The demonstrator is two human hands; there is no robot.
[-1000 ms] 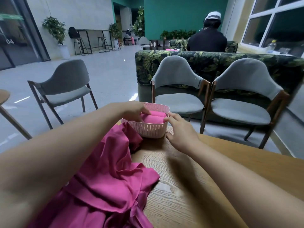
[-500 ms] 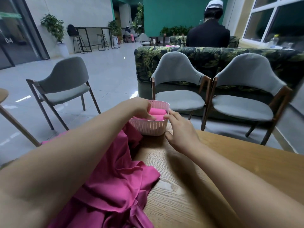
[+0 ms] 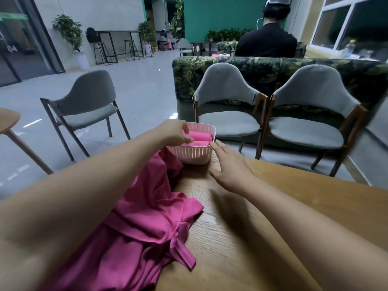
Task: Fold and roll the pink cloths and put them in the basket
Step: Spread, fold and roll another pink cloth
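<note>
The left hand (image 3: 174, 133) curls over the rolled cloths (image 3: 200, 137) in the basket (image 3: 193, 154); I cannot tell if it grips them. The right hand (image 3: 228, 169) is open beside the basket. Loose cloths (image 3: 147, 217) lie on the table (image 3: 273, 206).

Left forearm (image 3: 94, 185): bare, extended from the lower left diagonally up and to the right. Left hand (image 3: 174, 133): knuckles up, fingers (image 3: 185, 137) bent downward with tips gathered; whether they grip is not discernible. Right forearm (image 3: 294, 223): bare, extended from the lower right up and to the left. Right hand (image 3: 228, 166): palm down, fingers (image 3: 220, 147) straight and slightly spread, thumb out to the side, holding nothing.
</note>
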